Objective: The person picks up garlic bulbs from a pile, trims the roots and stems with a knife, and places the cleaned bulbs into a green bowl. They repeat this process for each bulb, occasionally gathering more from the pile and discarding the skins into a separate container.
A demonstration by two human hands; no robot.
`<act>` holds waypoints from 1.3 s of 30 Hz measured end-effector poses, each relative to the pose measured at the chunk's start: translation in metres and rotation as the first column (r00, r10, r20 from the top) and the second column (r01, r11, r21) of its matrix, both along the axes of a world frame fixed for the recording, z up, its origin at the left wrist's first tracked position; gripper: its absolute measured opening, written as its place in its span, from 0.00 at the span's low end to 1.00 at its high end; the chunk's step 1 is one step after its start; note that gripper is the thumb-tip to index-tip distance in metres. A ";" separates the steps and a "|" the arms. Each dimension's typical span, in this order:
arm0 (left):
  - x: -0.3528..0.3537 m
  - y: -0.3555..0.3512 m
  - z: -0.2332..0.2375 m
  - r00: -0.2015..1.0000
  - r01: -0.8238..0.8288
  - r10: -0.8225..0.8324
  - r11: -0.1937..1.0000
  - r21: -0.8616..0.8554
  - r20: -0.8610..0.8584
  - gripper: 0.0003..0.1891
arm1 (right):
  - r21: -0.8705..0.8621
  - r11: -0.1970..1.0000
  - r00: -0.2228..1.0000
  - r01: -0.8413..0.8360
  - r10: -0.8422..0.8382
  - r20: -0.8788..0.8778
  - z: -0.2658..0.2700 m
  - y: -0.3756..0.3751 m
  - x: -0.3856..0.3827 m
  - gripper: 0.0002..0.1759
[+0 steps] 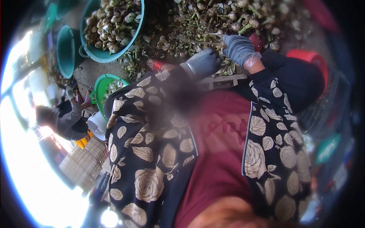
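My left hand (205,64), in a grey glove with dark fingertips, is held low over the garlic litter. Its fingers look curled, and whatever they hold is hidden. Just to the right and farther forward is my right hand (238,49), in a striped grey knit glove with clear plastic at the wrist. Its fingers are wrapped round a thin pale garlic stalk (207,43), which sticks out to the left. Beyond both hands spreads a heap of garlic bulbs (235,26) with stems and loose leaves.
A teal tub (143,19) piled with garlic bulbs stands front left, beside another teal basin (65,51). Nearer is a green basin (97,91) with pale trimmings. A wooden piece (224,80) lies below my hands. A red plastic rim (323,64) is at right. Another person (68,121) crouches at left.
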State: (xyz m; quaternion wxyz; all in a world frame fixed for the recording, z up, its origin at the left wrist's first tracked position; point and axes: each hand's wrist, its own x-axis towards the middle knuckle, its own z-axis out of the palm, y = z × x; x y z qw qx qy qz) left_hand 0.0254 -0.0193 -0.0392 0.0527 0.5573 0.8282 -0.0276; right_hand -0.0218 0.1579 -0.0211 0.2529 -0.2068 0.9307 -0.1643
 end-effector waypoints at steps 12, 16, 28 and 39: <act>-0.061 -0.132 -0.044 0.795 -0.606 0.583 0.771 -0.193 -0.169 0.03 | -0.270 0.499 0.561 0.823 -0.788 0.254 -0.069 0.039 -0.016 0.15; -0.006 -0.088 -0.155 0.887 -0.417 0.460 0.771 -0.482 -0.033 0.18 | -0.376 0.699 0.768 0.608 -0.638 0.054 -0.079 0.052 -0.016 0.15; -0.055 -0.019 -0.065 -0.049 -0.998 0.057 0.048 -0.052 0.997 0.13 | -0.378 0.863 0.925 0.336 -0.377 -0.038 -0.010 0.008 -0.004 0.14; -0.019 0.006 0.014 0.088 -0.980 0.063 0.185 0.075 0.994 0.11 | -0.441 0.897 0.934 -0.010 -0.149 -0.325 0.012 0.008 0.019 0.17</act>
